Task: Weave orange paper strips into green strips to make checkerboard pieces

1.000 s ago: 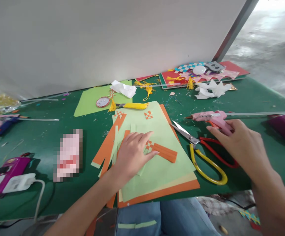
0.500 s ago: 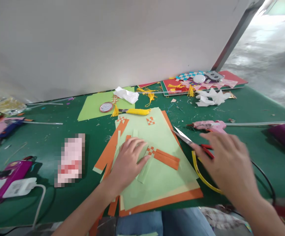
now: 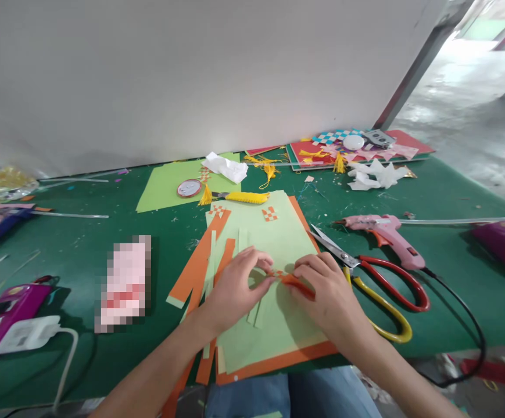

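Note:
Over a stack of pale green paper (image 3: 296, 331), my two hands hold a small woven piece of orange and green paper strips (image 3: 279, 273). My left hand (image 3: 241, 284) pinches its left edge between thumb and fingers. Closed on its orange strips, my right hand (image 3: 328, 290) holds the other side; part of the strips is hidden under the fingers. Loose green strips hang down or lie below the woven bit. Two small orange checkered pieces lie farther up, one checkered square (image 3: 269, 214) on the sheet and another (image 3: 217, 209) at its top left corner. Cut orange strips (image 3: 185, 270) lie left of my left hand.
Right of the stack are scissors (image 3: 350, 261) with red and yellow handles and a pink glue gun (image 3: 378, 225). Behind lie a yellow cutter (image 3: 247, 198), a round lid (image 3: 189, 187) and crumpled tissue (image 3: 226, 168). A purple power strip (image 3: 25, 302) is at left.
My right hand has moved left from above the scissors to the woven paper and taken its orange strips. My left hand has shifted slightly right and now pinches the piece, which is lifted.

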Demonstrator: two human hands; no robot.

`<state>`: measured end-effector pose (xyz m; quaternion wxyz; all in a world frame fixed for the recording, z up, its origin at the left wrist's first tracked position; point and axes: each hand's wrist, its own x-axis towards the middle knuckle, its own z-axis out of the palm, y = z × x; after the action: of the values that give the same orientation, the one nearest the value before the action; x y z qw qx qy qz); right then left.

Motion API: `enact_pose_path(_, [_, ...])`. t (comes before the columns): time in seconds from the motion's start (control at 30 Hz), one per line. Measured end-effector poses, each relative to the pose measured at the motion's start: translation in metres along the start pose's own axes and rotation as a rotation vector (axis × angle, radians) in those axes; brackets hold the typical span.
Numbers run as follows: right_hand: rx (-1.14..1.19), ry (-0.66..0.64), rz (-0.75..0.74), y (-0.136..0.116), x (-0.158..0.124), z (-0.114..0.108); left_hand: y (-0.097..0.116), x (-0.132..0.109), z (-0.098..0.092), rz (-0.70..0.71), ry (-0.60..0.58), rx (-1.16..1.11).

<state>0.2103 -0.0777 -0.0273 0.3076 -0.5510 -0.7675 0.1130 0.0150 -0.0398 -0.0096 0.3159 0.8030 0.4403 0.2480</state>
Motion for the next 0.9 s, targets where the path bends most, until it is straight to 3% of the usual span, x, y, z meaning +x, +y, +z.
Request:
enact_pose_path(0.1, [0.145,-0.042,0.052,-0.001,0.004,-0.002,0.002,-0.002,-0.002,-0.073,-0.014,-0.139])
enact_pose_path(0.3, [0.307,-0.178,0.124,-0.008,0.011,-0.012,0.003,-0.005,-0.005,-0.156,-0.047,-0.192])
enact_pose_path(0.43, [0.309,-0.162,0.104,-0.007,0.01,-0.018,0.004,-0.005,-0.008,-0.181,-0.055,-0.276])
enact_pose_path(0.57, [0.294,-0.089,0.131,0.0,0.007,-0.027,0.005,-0.005,-0.011,-0.198,-0.117,-0.393])
enact_pose_path(0.67, [0.237,0.014,0.251,0.008,0.005,-0.039,0.005,-0.004,-0.013,-0.222,-0.174,-0.475])
enact_pose_path(0.83, [0.104,0.409,0.395,0.019,0.008,-0.058,0.005,-0.004,-0.016,-0.244,-0.203,-0.54])
enact_pose_path(0.9, [0.092,0.357,0.311,0.019,0.01,-0.058,0.005,-0.004,-0.016,-0.253,-0.216,-0.547])
